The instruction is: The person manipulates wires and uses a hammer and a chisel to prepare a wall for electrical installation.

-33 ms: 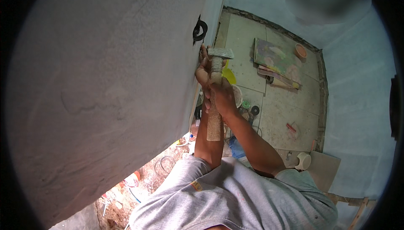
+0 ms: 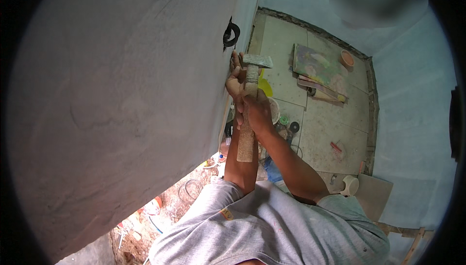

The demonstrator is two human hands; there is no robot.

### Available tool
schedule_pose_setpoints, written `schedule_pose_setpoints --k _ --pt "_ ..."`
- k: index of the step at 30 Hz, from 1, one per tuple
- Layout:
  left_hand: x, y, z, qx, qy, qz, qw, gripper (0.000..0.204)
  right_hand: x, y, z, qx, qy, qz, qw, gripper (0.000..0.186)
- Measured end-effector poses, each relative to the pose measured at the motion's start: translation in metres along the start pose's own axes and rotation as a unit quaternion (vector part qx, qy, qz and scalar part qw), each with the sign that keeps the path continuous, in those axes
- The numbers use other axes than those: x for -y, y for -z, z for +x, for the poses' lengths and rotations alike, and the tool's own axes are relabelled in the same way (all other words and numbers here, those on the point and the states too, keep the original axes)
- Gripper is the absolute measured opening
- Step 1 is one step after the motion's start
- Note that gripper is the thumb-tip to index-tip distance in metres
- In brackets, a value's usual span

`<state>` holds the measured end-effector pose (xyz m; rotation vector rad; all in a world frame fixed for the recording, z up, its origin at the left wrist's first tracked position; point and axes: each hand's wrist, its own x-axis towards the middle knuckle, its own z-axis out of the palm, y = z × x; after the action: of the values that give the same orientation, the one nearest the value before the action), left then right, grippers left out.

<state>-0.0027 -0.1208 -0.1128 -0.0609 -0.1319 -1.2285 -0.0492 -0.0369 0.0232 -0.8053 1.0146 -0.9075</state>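
My right hand [image 2: 258,112] is wrapped round the wooden handle of a hammer [image 2: 246,146]. The hammer's pale, worn metal head points away from me, and its handle end reaches back over my left forearm. My left hand [image 2: 234,81] is raised close against the grey wall [image 2: 126,80], its fingers bent together and partly behind the hammer. A thin dark tip shows just above those fingers, too small to name. Right above it, a black loop of cable or hose [image 2: 232,35] sticks out of a slot in the wall.
On the tiled floor to the right lie a paint-stained board [image 2: 318,68], an orange-brown bowl [image 2: 346,58] and a red-handled tool [image 2: 335,147]. A white bucket [image 2: 275,111] and a yellow container [image 2: 264,86] stand below my hands. A cream pot [image 2: 350,186] is at the lower right.
The hammer head has swung slightly to the right, away from the wall, in my right hand. My left hand stays at the wall.
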Motion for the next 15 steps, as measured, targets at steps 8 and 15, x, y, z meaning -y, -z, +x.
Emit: schedule_pose_setpoints --k 8,15 --pt "-0.003 0.001 -0.005 -0.007 0.005 0.002 1.0 0.045 0.006 0.002 0.006 0.042 -0.028 -0.016 0.999 0.014" --pt "-0.008 0.0 -0.003 -0.01 0.013 -0.002 1.0 0.045 0.0 -0.005 0.011 -0.005 0.008 -0.008 1.0 0.014"
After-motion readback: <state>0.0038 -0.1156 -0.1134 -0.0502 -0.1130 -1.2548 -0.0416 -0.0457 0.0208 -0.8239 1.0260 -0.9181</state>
